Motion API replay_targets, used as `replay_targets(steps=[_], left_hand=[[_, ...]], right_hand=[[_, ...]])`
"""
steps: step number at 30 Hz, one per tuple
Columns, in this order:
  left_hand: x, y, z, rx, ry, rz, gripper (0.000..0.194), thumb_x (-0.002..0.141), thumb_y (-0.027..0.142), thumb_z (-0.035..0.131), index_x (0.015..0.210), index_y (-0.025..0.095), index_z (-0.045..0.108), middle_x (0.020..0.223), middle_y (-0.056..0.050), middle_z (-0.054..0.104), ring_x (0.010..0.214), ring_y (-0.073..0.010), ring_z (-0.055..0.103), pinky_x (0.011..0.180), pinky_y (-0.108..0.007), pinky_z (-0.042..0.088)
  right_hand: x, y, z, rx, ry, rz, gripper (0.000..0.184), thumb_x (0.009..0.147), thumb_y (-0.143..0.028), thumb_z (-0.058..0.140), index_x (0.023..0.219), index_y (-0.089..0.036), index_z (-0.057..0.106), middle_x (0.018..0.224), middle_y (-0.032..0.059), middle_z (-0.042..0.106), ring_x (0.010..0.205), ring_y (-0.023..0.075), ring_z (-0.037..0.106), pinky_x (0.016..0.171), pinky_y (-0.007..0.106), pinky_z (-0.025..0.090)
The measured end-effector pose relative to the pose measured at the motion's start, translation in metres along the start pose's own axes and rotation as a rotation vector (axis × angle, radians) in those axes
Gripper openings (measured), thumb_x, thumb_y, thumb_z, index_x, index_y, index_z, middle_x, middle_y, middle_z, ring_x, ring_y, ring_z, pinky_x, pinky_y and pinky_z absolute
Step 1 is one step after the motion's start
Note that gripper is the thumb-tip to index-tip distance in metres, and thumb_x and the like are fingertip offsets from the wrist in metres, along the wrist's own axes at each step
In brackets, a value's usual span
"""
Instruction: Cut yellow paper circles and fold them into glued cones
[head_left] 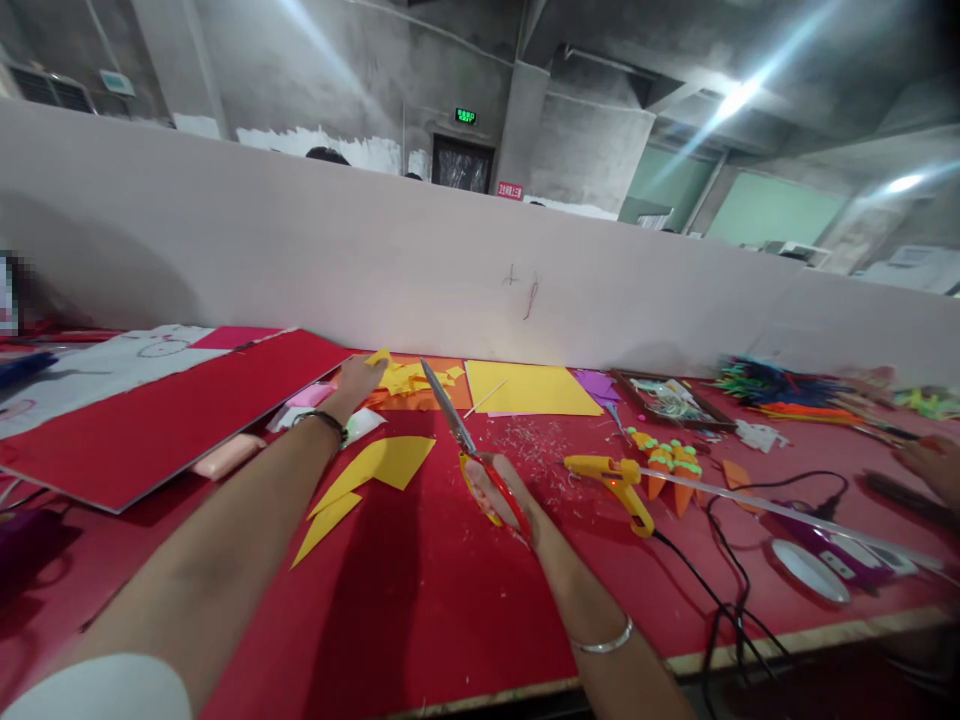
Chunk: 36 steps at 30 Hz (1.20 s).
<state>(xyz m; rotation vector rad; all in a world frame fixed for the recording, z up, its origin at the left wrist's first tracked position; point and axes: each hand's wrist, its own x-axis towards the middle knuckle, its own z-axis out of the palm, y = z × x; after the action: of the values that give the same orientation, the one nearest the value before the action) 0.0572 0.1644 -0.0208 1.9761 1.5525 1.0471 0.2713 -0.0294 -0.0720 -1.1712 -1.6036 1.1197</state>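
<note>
My right hand (501, 495) grips scissors (461, 425) with red and yellow handles. Their silver blades point up and away, over the red table. My left hand (360, 385) reaches to the back of the table, its fingers closed on a small yellow scrap (381, 357). Beside it is a heap of yellow offcuts (412, 378) on an orange sheet (405, 400). Nearer me, between my forearms, two cut yellow pieces (394, 460) lie flat. A yellow sheet (536, 388) rests against the white partition, with a thin white stick (486, 398) across its edge.
A yellow glue gun (619, 485) with its cord lies right of my right hand. Past it are orange carrot-like pieces (671, 468), a tray (671, 400) and colourful stems (780, 385). A red board (187, 410) spans the left. Another person's hand (934, 465) is at the far right.
</note>
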Motion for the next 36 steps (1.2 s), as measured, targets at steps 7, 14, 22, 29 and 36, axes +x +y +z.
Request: replay_targets(steps=[7, 14, 22, 29, 36], left_hand=[[-0.048, -0.005, -0.051, 0.192, -0.286, 0.335, 0.034, 0.084, 0.041, 0.047, 0.104, 0.018, 0.061, 0.105, -0.004, 0.061, 0.1, -0.021, 0.054, 0.088, -0.031, 0.041], [-0.117, -0.043, -0.074, 0.376, -0.43, 0.494, 0.03, 0.082, 0.031, 0.045, 0.103, 0.023, 0.064, 0.115, -0.011, 0.06, 0.108, -0.0274, 0.051, 0.094, -0.041, 0.032], [-0.125, -0.022, -0.035, 0.713, -0.536, 0.701, 0.063, 0.073, 0.043, 0.059, 0.13, 0.022, 0.042, 0.134, -0.011, 0.044, 0.124, -0.0284, 0.036, 0.103, -0.039, 0.023], [-0.121, -0.024, 0.004, 0.667, -0.515, 0.596, 0.04, 0.086, 0.041, 0.041, 0.118, 0.02, 0.053, 0.12, -0.013, 0.055, 0.111, -0.0257, 0.048, 0.097, -0.039, 0.028], [-0.118, -0.026, 0.019, 0.635, -0.462, 0.313, 0.084, 0.069, 0.07, 0.043, 0.132, 0.015, 0.037, 0.138, -0.02, 0.034, 0.126, -0.0397, 0.029, 0.099, -0.053, 0.02]], right_hand=[[0.005, 0.001, 0.005, -0.038, 0.132, 0.025, 0.045, 0.08, -0.065, 0.029, 0.068, -0.022, 0.037, 0.051, -0.0063, 0.035, 0.039, 0.0084, 0.032, 0.037, 0.022, 0.029], [0.014, 0.004, -0.013, -0.466, 0.391, 0.012, 0.04, 0.067, -0.058, 0.056, 0.061, -0.02, 0.047, 0.057, -0.0013, 0.048, 0.056, 0.0137, 0.043, 0.053, 0.025, 0.03], [0.013, 0.015, -0.009, -0.938, 0.391, 0.116, 0.033, 0.076, -0.04, 0.053, 0.1, -0.018, 0.059, 0.102, 0.0113, 0.062, 0.093, 0.0227, 0.056, 0.077, 0.03, 0.038], [0.016, 0.018, -0.009, -0.976, 0.375, 0.139, 0.037, 0.077, -0.043, 0.051, 0.104, -0.02, 0.059, 0.106, 0.0084, 0.063, 0.095, 0.021, 0.058, 0.079, 0.028, 0.04], [0.016, 0.021, -0.009, -1.014, 0.394, 0.174, 0.035, 0.077, -0.046, 0.05, 0.096, -0.02, 0.061, 0.1, 0.0086, 0.064, 0.092, 0.0211, 0.059, 0.075, 0.029, 0.039]])
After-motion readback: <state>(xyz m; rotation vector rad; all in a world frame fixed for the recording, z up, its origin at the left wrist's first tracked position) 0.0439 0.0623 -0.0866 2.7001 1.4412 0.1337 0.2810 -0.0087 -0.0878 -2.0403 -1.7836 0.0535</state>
